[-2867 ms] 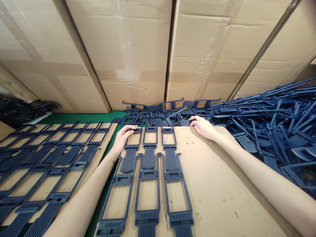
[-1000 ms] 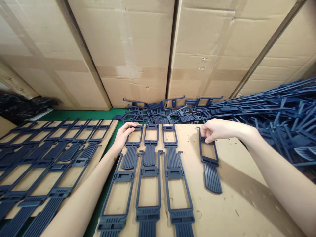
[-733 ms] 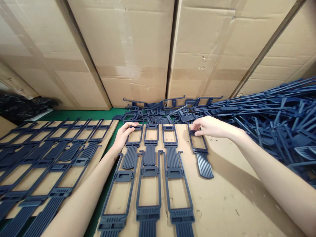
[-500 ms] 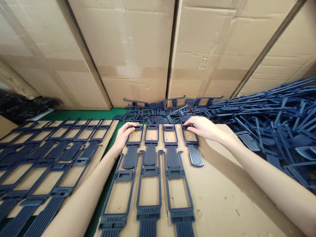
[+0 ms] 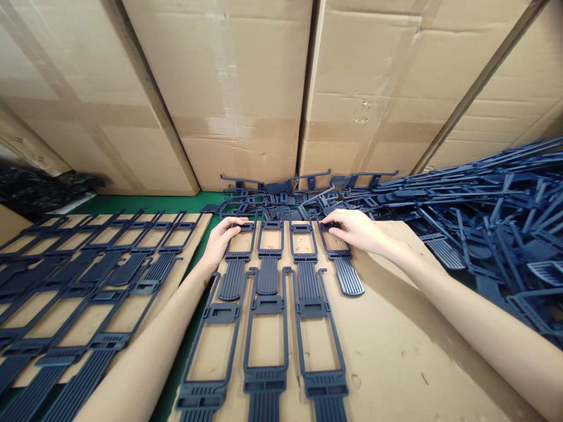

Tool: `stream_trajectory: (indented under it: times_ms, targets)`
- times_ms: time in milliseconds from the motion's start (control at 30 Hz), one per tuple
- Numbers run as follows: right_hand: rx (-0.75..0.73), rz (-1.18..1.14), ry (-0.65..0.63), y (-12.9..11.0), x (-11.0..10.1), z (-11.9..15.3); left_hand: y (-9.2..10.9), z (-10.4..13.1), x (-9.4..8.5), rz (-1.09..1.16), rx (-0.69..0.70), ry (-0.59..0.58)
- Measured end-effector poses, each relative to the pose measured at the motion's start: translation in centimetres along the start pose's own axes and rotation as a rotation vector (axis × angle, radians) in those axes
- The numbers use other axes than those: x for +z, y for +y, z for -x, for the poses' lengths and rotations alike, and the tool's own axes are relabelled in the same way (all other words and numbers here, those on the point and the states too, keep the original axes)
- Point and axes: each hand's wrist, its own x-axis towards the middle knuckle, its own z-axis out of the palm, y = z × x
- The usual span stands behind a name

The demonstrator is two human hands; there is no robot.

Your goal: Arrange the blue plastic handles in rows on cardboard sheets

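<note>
My right hand (image 5: 349, 227) has its thumb and fingers closed on the upper end of a dark blue plastic frame with a ribbed tongue (image 5: 349, 277). That frame lies rightmost in the back row on a cardboard sheet (image 5: 396, 346), slightly slanted. At the row's left end, my left hand (image 5: 224, 237) is closed over the top of another such frame (image 5: 233, 280). Between my hands lie two more of the same kind, including one frame (image 5: 267, 275) with its tongue towards me. Nearer to me is a front row with a larger-looking frame (image 5: 265, 375) in its middle.
A second cardboard sheet (image 5: 190, 237) at left carries rows of similar frames. At right, a tangled heap of these frames (image 5: 497, 217) spreads along the back. Tall cardboard boxes (image 5: 241, 88) stand behind the green surface (image 5: 132, 203). A black plastic bag (image 5: 39, 190) lies far left.
My right hand has shifted slightly left, and the upper end of its frame has moved left with it, closer to the neighbouring frame. My left hand has stayed in place.
</note>
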Motion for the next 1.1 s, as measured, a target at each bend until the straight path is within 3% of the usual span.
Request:
stream_trajectory:
  times_ms: [400,1100]
  targets:
    - [0.003,0.003,-0.033,-1.0,-0.9,0.2,-0.2,0.2,-0.1,0.106,-0.05,-0.031]
    - [-0.033,-0.025,-0.068,0.1,-0.7,0.1,-0.4,0.2,-0.2,0.113,-0.049,-0.034]
